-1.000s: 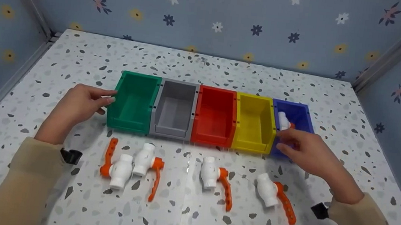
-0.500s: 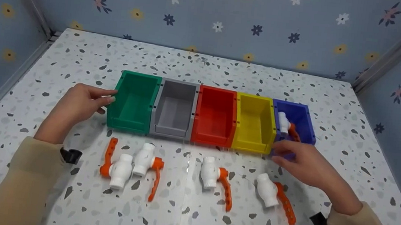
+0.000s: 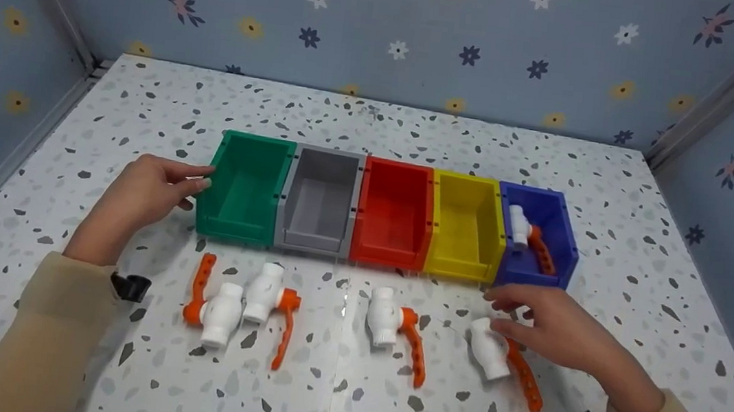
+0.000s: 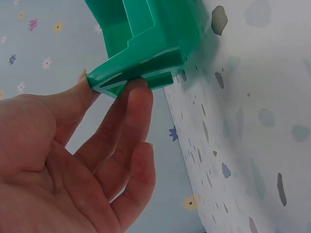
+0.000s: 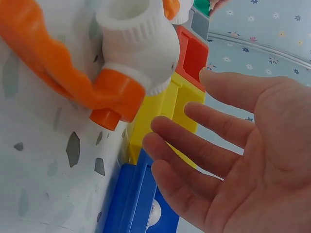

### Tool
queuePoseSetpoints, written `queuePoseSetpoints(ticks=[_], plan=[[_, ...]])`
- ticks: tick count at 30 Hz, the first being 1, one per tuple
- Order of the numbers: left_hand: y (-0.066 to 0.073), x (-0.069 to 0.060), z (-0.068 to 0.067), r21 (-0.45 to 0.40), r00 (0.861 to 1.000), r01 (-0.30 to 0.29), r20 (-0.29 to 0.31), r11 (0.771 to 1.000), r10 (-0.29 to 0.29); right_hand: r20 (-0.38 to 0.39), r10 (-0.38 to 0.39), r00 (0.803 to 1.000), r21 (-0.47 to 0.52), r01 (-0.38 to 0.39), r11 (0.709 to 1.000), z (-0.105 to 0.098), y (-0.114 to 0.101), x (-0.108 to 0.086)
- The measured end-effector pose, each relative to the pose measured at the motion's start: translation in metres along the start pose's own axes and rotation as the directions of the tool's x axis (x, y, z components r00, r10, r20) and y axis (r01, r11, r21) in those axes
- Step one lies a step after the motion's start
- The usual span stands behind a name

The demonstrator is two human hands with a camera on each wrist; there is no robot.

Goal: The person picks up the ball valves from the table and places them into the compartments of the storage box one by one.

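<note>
At the left end of the row, my left hand (image 3: 151,192) pinches the side rim of the green bin (image 3: 236,229); in the left wrist view the thumb and a finger (image 4: 138,107) meet the rim from opposite sides. My right hand (image 3: 557,328) hovers empty over the rightmost white ball valve (image 3: 489,350), partly covering its orange handle. Seen from the right wrist, its fingers (image 5: 194,155) are spread and apart from that valve (image 5: 141,48). Another ball valve (image 3: 518,229) with an orange handle lies inside the blue bin (image 3: 566,242).
Between green and blue stand a grey bin (image 3: 314,243), a red bin (image 3: 389,257) and a yellow bin (image 3: 460,270), side by side. In front lie more ball valves: one (image 3: 385,317) at the middle, two (image 3: 222,314) at the left. Patterned walls (image 3: 395,22) enclose the speckled table (image 3: 343,411).
My right hand has drawn back from the blue bin toward the front, over the rightmost valve, uncovering the valve in the bin. The left hand keeps its place.
</note>
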State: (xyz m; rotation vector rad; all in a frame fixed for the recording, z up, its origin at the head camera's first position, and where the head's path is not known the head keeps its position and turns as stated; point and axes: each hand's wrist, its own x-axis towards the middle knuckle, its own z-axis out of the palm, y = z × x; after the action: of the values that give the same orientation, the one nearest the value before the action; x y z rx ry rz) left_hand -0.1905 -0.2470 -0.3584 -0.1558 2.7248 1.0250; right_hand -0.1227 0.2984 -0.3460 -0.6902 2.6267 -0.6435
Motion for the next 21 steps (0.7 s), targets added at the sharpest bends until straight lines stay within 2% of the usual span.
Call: queuePoseSetpoints(ticks=[6,12,16,21], plan=[[-0.001,-0.002,0.001,0.014,0.999,-0.045,-0.011,0.999,0.045,0.025,-0.045,0.999,0.010,0.045,0.999,0.005,0.002,-0.006],[-0.001,-0.002,0.001,0.010,0.999,-0.053,-0.010,0.999,0.054,0.041,-0.053,0.998,0.007,0.053,0.999,0.008,0.002,-0.011],[-0.001,-0.003,0.001,0.012,0.998,-0.055,-0.015,0.998,0.056,0.058,-0.024,0.998,-0.002,0.024,1.000,0.009,-0.001,-0.013],[0.000,-0.002,0.001,0.007,0.999,-0.051,-0.017,0.999,0.051,0.098,0.059,0.993,0.018,-0.061,0.998,0.010,-0.004,-0.014]])
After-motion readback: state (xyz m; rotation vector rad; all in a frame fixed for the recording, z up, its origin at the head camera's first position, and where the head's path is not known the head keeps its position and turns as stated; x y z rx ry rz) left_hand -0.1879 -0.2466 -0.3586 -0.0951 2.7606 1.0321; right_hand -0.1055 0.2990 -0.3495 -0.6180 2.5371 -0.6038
